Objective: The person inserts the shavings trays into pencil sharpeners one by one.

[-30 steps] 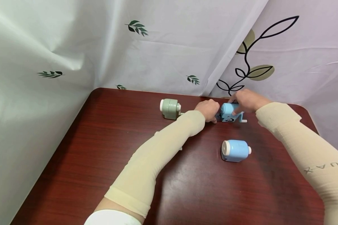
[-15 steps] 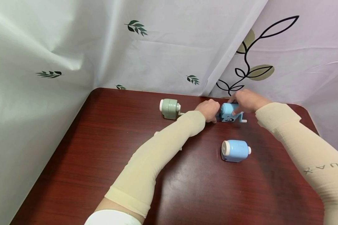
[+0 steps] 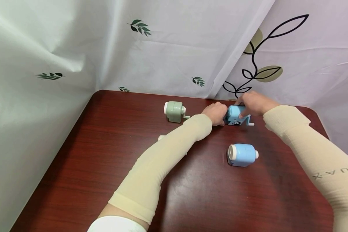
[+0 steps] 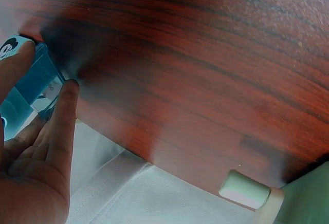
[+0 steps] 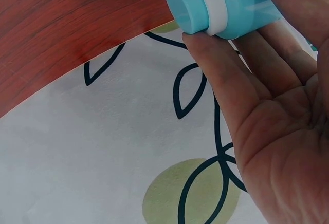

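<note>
At the back right of the table in the head view, a light blue crank pencil sharpener [image 3: 235,112] stands with its crank to the right. My right hand [image 3: 256,103] grips its body from above and behind; in the right wrist view my fingers [image 5: 226,64] curl under the blue and white crank end. My left hand [image 3: 215,113] is at the sharpener's left end. The left wrist view shows its thumb and fingers [image 4: 64,111] on either side of a translucent blue shavings drawer [image 4: 41,75], which sticks out of the body.
A green crank sharpener [image 3: 174,111] stands left of my left hand. Nearer the front is a blue and white sharpener [image 3: 242,155]. My left sleeve [image 3: 159,161] mostly hides a pale object [image 3: 160,137]. White patterned cloth [image 3: 168,58] hangs behind the table.
My left hand has shifted slightly right, closer to the sharpener's body, and less of the drawer shows between them. My right hand and the other sharpeners stay in place.
</note>
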A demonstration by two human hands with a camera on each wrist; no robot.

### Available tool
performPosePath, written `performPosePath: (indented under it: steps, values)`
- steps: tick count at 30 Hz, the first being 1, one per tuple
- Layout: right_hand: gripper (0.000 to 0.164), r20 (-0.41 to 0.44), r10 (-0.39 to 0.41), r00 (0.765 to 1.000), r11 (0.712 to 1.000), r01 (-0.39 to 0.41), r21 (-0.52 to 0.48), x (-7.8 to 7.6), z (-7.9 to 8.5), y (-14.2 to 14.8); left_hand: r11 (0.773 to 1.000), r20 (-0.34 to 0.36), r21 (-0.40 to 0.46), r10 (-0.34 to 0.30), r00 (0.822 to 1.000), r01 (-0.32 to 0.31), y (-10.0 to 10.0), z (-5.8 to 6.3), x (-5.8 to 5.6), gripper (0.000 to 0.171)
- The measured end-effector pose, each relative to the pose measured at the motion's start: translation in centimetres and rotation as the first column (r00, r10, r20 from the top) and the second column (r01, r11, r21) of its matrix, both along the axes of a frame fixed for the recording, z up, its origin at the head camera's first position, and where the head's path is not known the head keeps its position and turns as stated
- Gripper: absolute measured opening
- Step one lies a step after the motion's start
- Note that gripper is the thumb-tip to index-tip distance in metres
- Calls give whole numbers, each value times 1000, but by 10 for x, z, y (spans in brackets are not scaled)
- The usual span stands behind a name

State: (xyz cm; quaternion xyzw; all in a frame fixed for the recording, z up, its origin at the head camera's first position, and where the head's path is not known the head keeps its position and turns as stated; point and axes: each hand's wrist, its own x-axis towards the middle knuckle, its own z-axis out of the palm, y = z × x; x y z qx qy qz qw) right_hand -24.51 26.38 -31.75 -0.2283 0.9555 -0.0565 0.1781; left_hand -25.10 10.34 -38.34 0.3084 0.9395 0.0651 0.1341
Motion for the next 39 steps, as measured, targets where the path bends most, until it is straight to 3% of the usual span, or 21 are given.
performPosePath:
  steps: [11,39]
  values:
    - [43,-3,4,1000,1000,-4,-6,0,-1,1,1000,6,5,24,1000,-24,2,-1,1,36]
    - [44,-12,17,1000,1000,-17,10,0,1,-1,1000,18,14,15,1000,-16,6,-2,-2,36]
